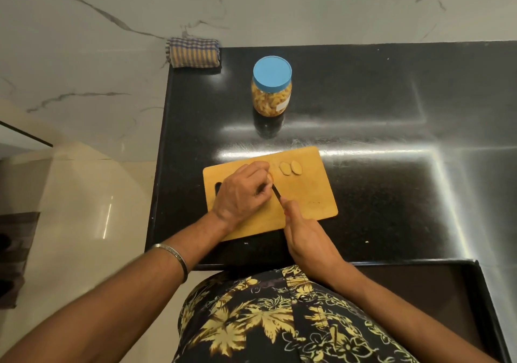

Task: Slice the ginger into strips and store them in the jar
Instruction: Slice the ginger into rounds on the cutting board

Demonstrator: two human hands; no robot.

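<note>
A wooden cutting board [307, 192] lies on the black counter. My left hand [243, 192] presses a piece of ginger [269, 178] against the board, and most of that piece is hidden under my fingers. My right hand [305, 236] grips a knife [277, 192] whose dark blade points at my left fingertips. Two peeled ginger pieces [290, 167] lie side by side on the board just beyond the blade. A clear jar [271, 91] with a blue lid stands farther back, closed and filled with pale yellow strips.
A folded checked cloth [193, 52] sits at the counter's back left corner. The black counter [391, 110] ends at its left edge near the board. A small ginger scrap [366, 241] lies on the counter, right of the board's near edge.
</note>
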